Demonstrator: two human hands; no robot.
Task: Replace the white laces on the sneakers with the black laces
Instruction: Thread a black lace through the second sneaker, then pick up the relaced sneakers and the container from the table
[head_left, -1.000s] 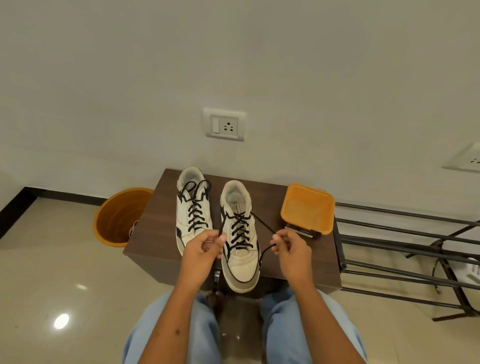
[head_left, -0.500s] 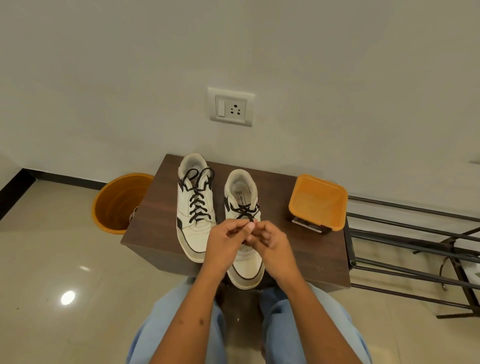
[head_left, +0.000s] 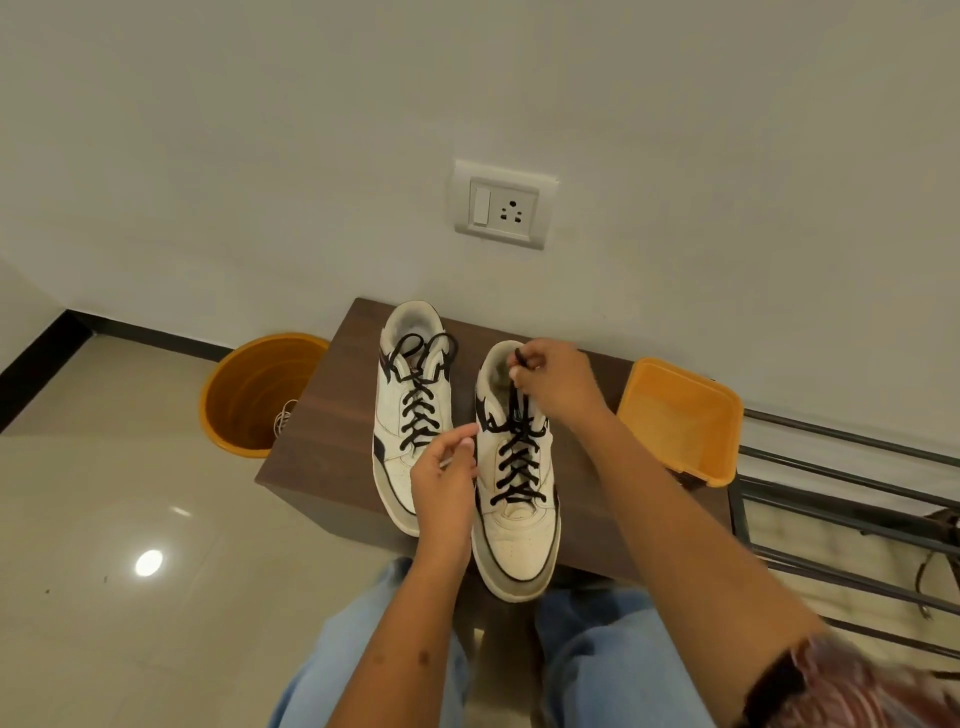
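Note:
Two white sneakers stand side by side on a small dark wooden table (head_left: 322, 441), toes toward me. The left sneaker (head_left: 410, 447) is laced in black, its lace ends looped loosely at the collar. The right sneaker (head_left: 519, 545) also carries a black lace (head_left: 517, 467) crossed up its eyelets. My right hand (head_left: 558, 387) is over that shoe's opening and pinches the lace's end, which is pulled up from the top eyelets. My left hand (head_left: 447, 478) sits between the shoes against the right sneaker's side, fingers curled; what it holds is hidden.
An orange bucket (head_left: 249, 395) stands on the floor left of the table with a white lace (head_left: 283, 415) inside. An orange tray (head_left: 680, 415) sits on the table's right end. A metal rack (head_left: 857, 499) is to the right. A wall socket (head_left: 501, 205) is behind.
My hands were together over the right sneaker's laces. The right hand has moved up to the shoe's opening with the lace end, and the left has dropped to the shoe's side.

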